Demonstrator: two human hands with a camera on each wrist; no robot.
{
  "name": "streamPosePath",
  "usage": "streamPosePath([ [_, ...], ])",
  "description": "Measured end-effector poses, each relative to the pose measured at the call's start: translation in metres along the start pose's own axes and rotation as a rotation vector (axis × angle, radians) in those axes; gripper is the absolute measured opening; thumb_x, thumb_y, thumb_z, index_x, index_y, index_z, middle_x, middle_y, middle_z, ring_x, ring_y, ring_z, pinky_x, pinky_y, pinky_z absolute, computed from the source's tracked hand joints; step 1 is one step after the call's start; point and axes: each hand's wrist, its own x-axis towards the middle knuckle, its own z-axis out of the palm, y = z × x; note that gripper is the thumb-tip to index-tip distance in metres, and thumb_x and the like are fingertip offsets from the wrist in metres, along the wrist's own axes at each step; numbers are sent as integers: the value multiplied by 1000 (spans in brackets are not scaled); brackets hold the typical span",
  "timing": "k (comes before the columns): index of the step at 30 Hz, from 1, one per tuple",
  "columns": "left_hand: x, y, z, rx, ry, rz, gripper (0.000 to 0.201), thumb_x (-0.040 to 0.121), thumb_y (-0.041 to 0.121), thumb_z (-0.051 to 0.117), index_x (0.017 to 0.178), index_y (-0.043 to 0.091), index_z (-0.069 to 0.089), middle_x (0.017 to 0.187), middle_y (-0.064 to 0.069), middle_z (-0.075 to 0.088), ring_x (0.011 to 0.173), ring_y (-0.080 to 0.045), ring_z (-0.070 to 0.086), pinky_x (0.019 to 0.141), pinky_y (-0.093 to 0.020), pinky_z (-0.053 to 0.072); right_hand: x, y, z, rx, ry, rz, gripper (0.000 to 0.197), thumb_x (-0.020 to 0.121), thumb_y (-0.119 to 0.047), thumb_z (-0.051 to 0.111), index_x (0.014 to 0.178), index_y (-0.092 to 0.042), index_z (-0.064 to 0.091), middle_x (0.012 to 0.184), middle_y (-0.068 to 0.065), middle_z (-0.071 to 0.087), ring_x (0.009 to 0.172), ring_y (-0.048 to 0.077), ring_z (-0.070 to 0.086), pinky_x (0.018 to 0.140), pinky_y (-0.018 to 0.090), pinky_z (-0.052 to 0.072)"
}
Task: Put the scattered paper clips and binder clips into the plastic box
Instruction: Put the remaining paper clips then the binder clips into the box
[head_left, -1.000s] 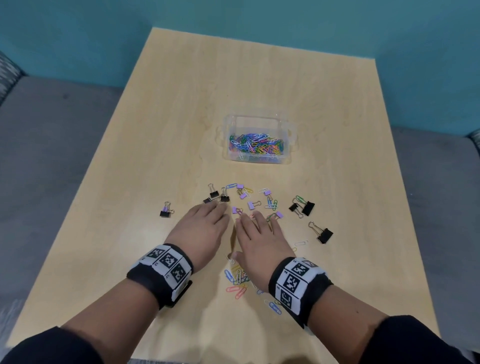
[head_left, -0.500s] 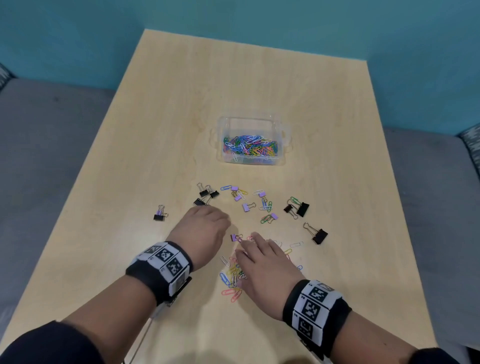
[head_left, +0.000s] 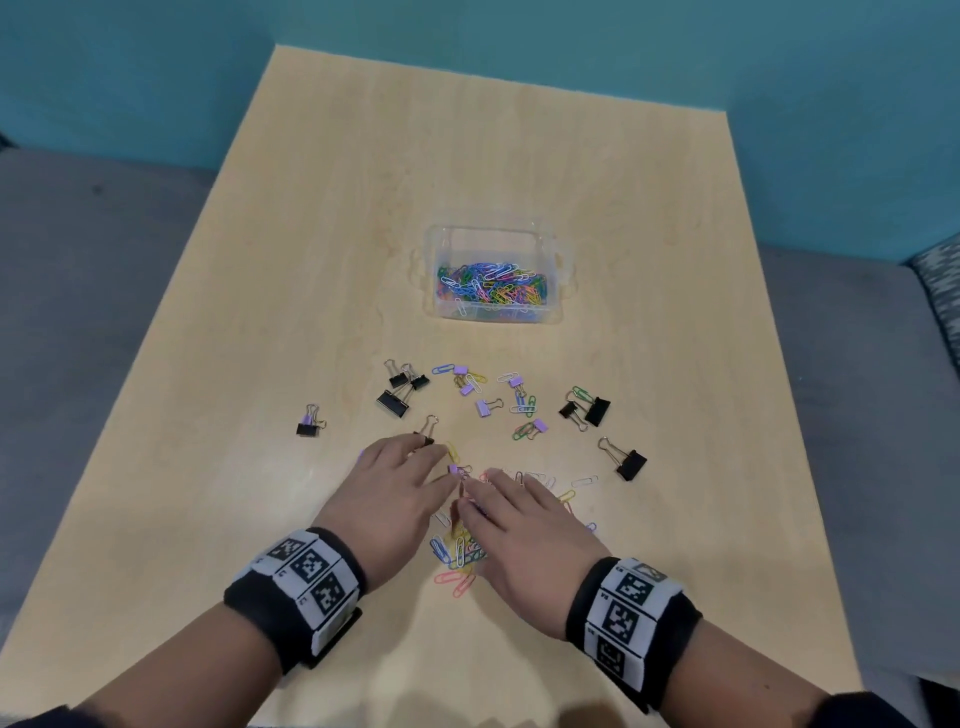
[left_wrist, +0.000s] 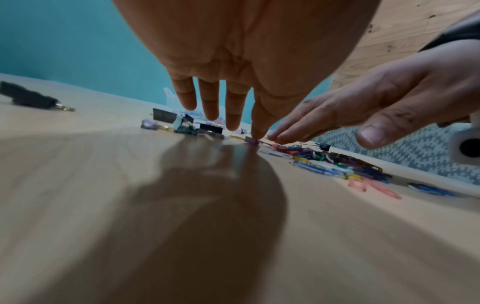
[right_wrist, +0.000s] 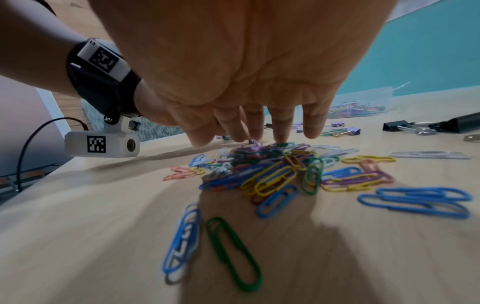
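A clear plastic box (head_left: 441, 304) with many coloured paper clips inside stands mid-table. Closer to me, black binder clips (head_left: 393, 404) and small purple binder clips (head_left: 482, 408) lie scattered. My left hand (head_left: 400, 480) and right hand (head_left: 511, 512) lie side by side, palms down, fingers straight, on a heap of coloured paper clips (right_wrist: 275, 174) that shows between the wrists (head_left: 460, 558). In the left wrist view my left index finger touches a purple binder clip (left_wrist: 251, 141). The right fingertips (right_wrist: 281, 137) touch the far edge of the heap. Neither hand grips anything.
The wooden table (head_left: 260, 312) has a grey floor on both sides and a teal wall behind. A lone purple-and-black binder clip (head_left: 309, 423) lies at the left, and a large black one (head_left: 628, 462) at the right.
Both hands have drawn back toward me across the table, raking paper clips along. The clips now form a denser heap between and under the hands.
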Motion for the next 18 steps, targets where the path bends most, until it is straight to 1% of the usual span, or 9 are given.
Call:
streamPosePath([
  [2, -4, 0, 2, 10, 11, -13, 47, 74, 19, 38, 112, 21, 65, 120, -6, 62, 111, -33, 50, 90, -45, 47, 2, -2, 3, -9, -19, 21, 59, 85, -44, 55, 133, -11, 47, 139, 8, 47, 132, 34, 40, 104, 52, 39],
  [5, -10, -1, 3, 18, 35, -32, 47, 74, 17, 38, 112, 20, 65, 120, -8, 62, 111, -34, 53, 90, -45, 46, 0, -3, 3, -10, -43, 36, 57, 87, -43, 51, 133, -10, 46, 139, 10, 46, 133, 35, 37, 105, 52, 37],
  [9, -20, -8, 2, 24, 91, -71, 39, 76, 15, 43, 107, 14, 67, 120, -10, 61, 110, -34, 51, 89, -44, 42, -6, -4, -2, 30, -18, -8, 51, 85, -43, 50, 126, -14, 50, 134, 6, 50, 130, 31, 41, 102, 48, 41],
  [11, -22, -11, 2, 16, 110, -107, 35, 76, 14, 47, 105, 13, 67, 120, -10, 61, 110, -34, 51, 90, -44, 42, -4, 0, -7, 73, 13, 17, 49, 85, -40, 41, 126, -14, 50, 133, 6, 50, 130, 31, 42, 103, 45, 41],
  [12, -22, -11, 1, 9, 113, -124, 35, 76, 14, 50, 106, 12, 66, 121, -10, 61, 110, -34, 51, 90, -44, 42, -1, 4, -10, 95, 19, 52, 51, 87, -39, 36, 129, -12, 47, 136, 9, 47, 132, 32, 38, 105, 46, 38],
  [14, -20, -8, 0, -13, 113, -140, 35, 75, 13, 55, 108, 12, 65, 121, -10, 60, 110, -34, 51, 89, -45, 44, 8, 11, -13, 102, 13, 136, 56, 90, -39, 28, 135, -8, 38, 146, 15, 36, 139, 35, 27, 111, 47, 29],
  [16, -13, -1, -2, -37, 117, -130, 35, 76, 14, 56, 110, 12, 64, 121, -10, 60, 110, -34, 51, 89, -44, 45, 18, 14, -13, 85, -10, 213, 59, 93, -42, 29, 140, -6, 31, 152, 19, 25, 143, 36, 18, 115, 48, 20],
  [18, -6, 6, -6, -50, 116, -120, 34, 77, 16, 54, 110, 12, 64, 120, -10, 60, 109, -34, 52, 88, -43, 46, 26, 15, -11, 59, -33, 265, 64, 92, -46, 27, 141, -6, 29, 153, 21, 22, 143, 37, 15, 115, 51, 16],
])
